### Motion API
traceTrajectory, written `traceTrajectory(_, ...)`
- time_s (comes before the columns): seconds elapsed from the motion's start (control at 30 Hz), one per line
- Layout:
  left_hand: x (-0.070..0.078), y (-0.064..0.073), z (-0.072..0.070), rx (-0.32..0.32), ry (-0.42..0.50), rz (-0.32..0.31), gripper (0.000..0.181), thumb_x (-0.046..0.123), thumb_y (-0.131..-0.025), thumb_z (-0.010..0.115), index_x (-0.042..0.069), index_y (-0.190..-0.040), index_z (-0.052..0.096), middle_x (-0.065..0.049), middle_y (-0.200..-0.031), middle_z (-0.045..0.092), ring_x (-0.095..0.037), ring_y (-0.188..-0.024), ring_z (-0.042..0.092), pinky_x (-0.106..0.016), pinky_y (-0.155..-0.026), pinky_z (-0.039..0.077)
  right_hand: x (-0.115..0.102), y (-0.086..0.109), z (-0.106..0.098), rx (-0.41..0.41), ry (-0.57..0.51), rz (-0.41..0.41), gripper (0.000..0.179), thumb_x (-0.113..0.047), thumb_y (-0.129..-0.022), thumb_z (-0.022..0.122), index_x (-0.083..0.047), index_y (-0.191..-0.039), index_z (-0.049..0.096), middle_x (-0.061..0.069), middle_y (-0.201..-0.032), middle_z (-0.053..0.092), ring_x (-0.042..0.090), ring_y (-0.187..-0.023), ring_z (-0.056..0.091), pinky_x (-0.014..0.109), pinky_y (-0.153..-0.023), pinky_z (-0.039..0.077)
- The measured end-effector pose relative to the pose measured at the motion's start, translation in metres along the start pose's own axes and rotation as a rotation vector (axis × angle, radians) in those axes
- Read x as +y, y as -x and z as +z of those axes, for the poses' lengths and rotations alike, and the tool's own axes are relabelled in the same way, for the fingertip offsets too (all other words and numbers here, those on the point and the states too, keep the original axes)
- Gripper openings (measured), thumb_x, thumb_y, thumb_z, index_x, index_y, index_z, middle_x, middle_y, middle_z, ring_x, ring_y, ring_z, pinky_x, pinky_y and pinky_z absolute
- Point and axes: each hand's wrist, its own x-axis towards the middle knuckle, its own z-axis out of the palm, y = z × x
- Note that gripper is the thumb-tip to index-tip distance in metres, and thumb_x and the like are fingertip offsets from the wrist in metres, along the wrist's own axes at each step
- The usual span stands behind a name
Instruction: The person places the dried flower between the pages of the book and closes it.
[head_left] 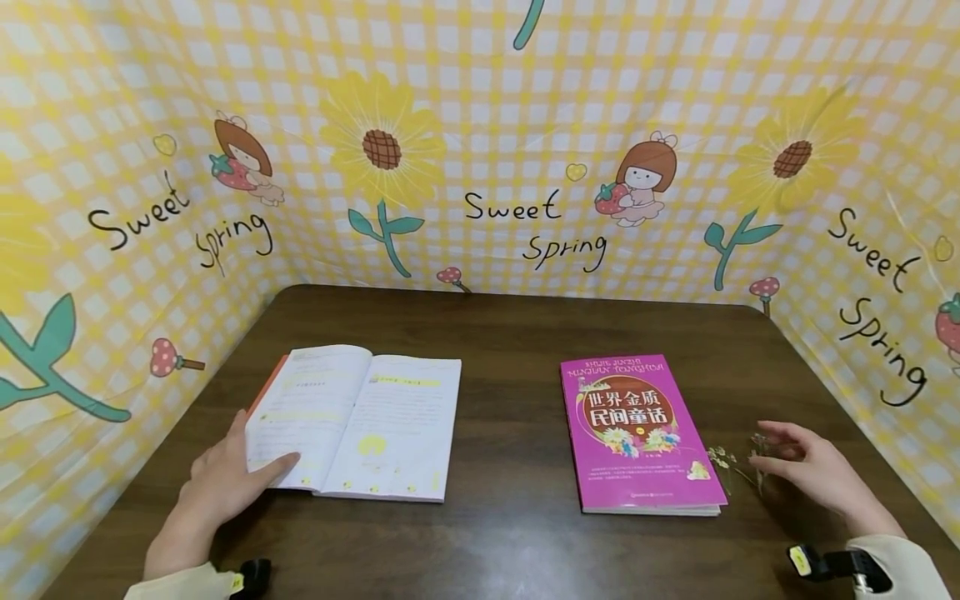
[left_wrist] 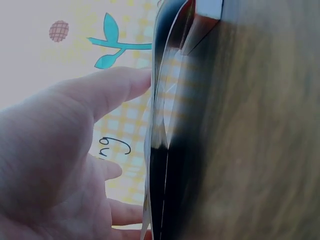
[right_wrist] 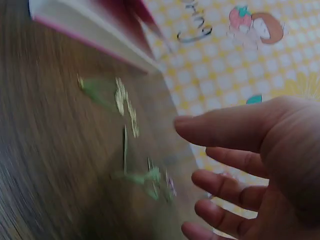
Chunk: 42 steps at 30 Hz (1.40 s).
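An open book point(head_left: 401, 425) with white pages and an orange-red cover edge lies on the left of the table. My left hand point(head_left: 225, 475) rests at its left side, thumb on the left page and the other fingers along the outer edge. On the right, a closed pink Chinese-titled storybook point(head_left: 633, 458) lies face up. Beside that book are small flower sprigs point(right_wrist: 150, 182), with thin green stems and pale heads, blurred in the right wrist view. Over them hovers my right hand point(head_left: 813, 471), thumb and fingers apart, holding nothing.
The dark wooden table point(head_left: 510, 333) has a glossy top. Yellow checked cloth point(head_left: 510, 108) with flowers and lettering walls it at the back and both sides. A black wrist strap point(head_left: 840, 562) sits at the right sleeve.
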Motion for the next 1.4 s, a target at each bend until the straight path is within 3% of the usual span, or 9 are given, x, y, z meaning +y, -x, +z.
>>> traceTrajectory(0.13,-0.001,-0.001,0.001,0.039,-0.028,0.012,0.121,0.065,-0.089,0.060,-0.017,-0.149,-0.005,-0.055,-0.135,0.028,-0.074,-0.111,0.036,-0.078,-0.078,0.037,0.012,-0.005,0.001,-0.032,0.031,-0.016,0.066,-0.021,-0.087,0.077,0.019,-0.131,0.048,0.038,-0.115,0.060,0.046,-0.100,0.062,0.048,-0.078,0.050)
traceTrajectory(0.3,-0.002,-0.002,0.001,0.067,-0.035,0.025,0.122,0.065,-0.088,0.063,-0.018,-0.149,-0.003,-0.055,-0.134,0.029,-0.075,-0.109,0.037,-0.078,-0.075,0.038,0.020,-0.009,0.004,-0.042,0.069,-0.014,0.073,-0.022,-0.084,0.079,0.023,-0.131,0.045,0.040,-0.112,0.060,0.053,-0.104,0.059,0.059,-0.083,0.049)
traceTrajectory(0.43,-0.002,-0.002,0.001,0.070,-0.028,0.024,0.122,0.063,-0.088,0.064,-0.018,-0.149,-0.002,-0.055,-0.133,0.030,-0.075,-0.109,0.037,-0.079,-0.076,0.037,0.022,-0.009,0.004,-0.055,0.082,-0.024,0.073,-0.022,-0.083,0.080,0.023,-0.130,0.047,0.042,-0.111,0.060,0.056,-0.105,0.056,0.060,-0.084,0.048)
traceTrajectory(0.63,0.002,-0.002,-0.001,0.058,-0.023,0.020,0.120,0.061,-0.089,0.064,-0.018,-0.149,-0.003,-0.055,-0.135,0.028,-0.074,-0.110,0.037,-0.078,-0.079,0.037,0.019,-0.007,0.002,-0.063,0.069,-0.030,0.058,-0.019,-0.083,0.081,0.016,-0.123,0.059,0.036,-0.112,0.063,0.044,-0.099,0.063,0.043,-0.076,0.051)
traceTrajectory(0.77,0.003,-0.002,-0.001,0.050,-0.014,0.015,0.119,0.060,-0.089,0.065,-0.018,-0.149,-0.003,-0.055,-0.136,0.028,-0.074,-0.111,0.037,-0.077,-0.081,0.037,0.018,-0.006,0.002,-0.052,0.071,-0.043,0.049,-0.017,-0.082,0.082,0.013,-0.117,0.064,0.031,-0.108,0.065,0.026,-0.089,0.064,0.033,-0.070,0.049)
traceTrajectory(0.9,0.002,-0.001,-0.001,0.048,-0.005,0.011,0.119,0.059,-0.090,0.065,-0.018,-0.149,-0.003,-0.055,-0.135,0.028,-0.073,-0.111,0.037,-0.077,-0.082,0.037,0.017,-0.007,0.001,-0.039,0.077,-0.038,0.045,-0.017,-0.081,0.082,0.010,-0.114,0.068,0.020,-0.101,0.068,0.009,-0.078,0.054,0.028,-0.066,0.046)
traceTrajectory(1.13,0.000,-0.002,0.001,0.051,0.001,0.011,0.119,0.058,-0.089,0.065,-0.018,-0.149,-0.003,-0.055,-0.134,0.028,-0.073,-0.110,0.037,-0.077,-0.082,0.036,0.017,-0.006,0.002,-0.011,0.067,0.032,0.035,-0.019,-0.081,0.082,0.006,-0.103,0.072,0.012,-0.093,0.070,0.010,-0.075,0.057,0.034,-0.068,0.046)
traceTrajectory(1.4,0.002,-0.002,0.000,0.042,0.007,0.004,0.118,0.059,-0.090,0.065,-0.017,-0.149,-0.003,-0.055,-0.134,0.028,-0.074,-0.109,0.037,-0.077,-0.080,0.037,0.015,-0.001,0.003,-0.002,0.048,0.096,0.024,-0.024,-0.087,0.078,-0.001,-0.092,0.074,0.006,-0.086,0.070,0.012,-0.072,0.056,0.033,-0.064,0.045)
